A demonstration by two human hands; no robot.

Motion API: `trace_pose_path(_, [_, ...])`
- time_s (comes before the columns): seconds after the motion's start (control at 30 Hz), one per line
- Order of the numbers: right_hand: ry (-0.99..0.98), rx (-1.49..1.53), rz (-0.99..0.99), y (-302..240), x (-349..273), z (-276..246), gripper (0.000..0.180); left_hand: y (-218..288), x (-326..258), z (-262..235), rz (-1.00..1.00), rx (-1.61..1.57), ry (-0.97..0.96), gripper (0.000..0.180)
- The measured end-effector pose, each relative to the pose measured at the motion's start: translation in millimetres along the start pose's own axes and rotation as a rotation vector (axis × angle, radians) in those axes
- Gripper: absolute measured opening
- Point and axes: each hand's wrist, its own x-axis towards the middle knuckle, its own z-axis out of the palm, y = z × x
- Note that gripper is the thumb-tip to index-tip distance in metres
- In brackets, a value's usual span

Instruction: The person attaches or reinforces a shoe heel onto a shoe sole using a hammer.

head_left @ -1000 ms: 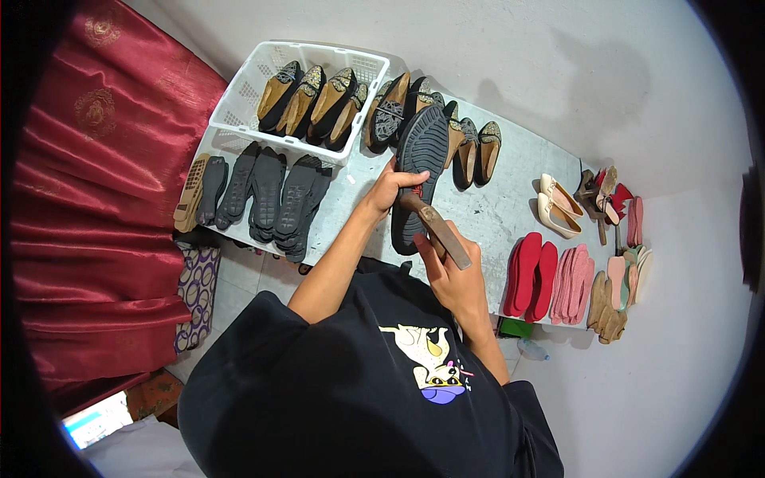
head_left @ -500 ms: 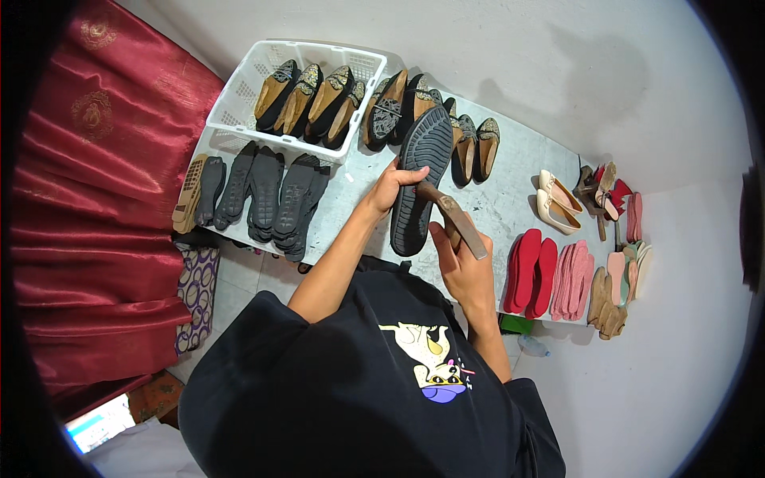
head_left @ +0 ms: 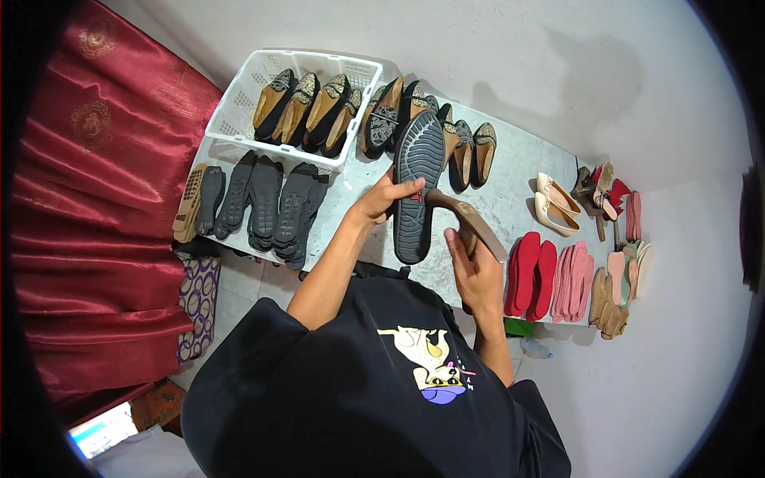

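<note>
My left hand is closed around the middle of a dark shoe. Its ridged black sole faces up, and the thumb presses on the sole beside a small red mark. My right hand grips a hammer with a long, curved brownish head, just right of the shoe. The round end of the head is close to the sole's edge; whether they touch I cannot tell. Most of the handle is hidden by the hand and the head. Behind the held shoe stand several black flats with patterned toes.
On the grey table, a white basket holds several flats. Loose black soles line the near left edge. To the right lie cream flats, red insoles and pink insoles. A red curtain hangs at left.
The hammer and my right hand have shifted right and slightly down, away from the shoe's middle. The red mark on the sole now shows. My left hand still holds the shoe, slightly lower.
</note>
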Motion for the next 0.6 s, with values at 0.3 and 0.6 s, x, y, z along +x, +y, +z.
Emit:
trace_pose_path(0.3, [-0.004,-0.001,-0.005,-12,6,-9,0.02,-1,2,8,0.036,0.144,-0.162,0.073])
trace_pose_path(0.6, [-0.206,-0.028,-0.03,-9,17,-3,0.018,-7,3,5,-0.079,0.162,-0.163,0.048])
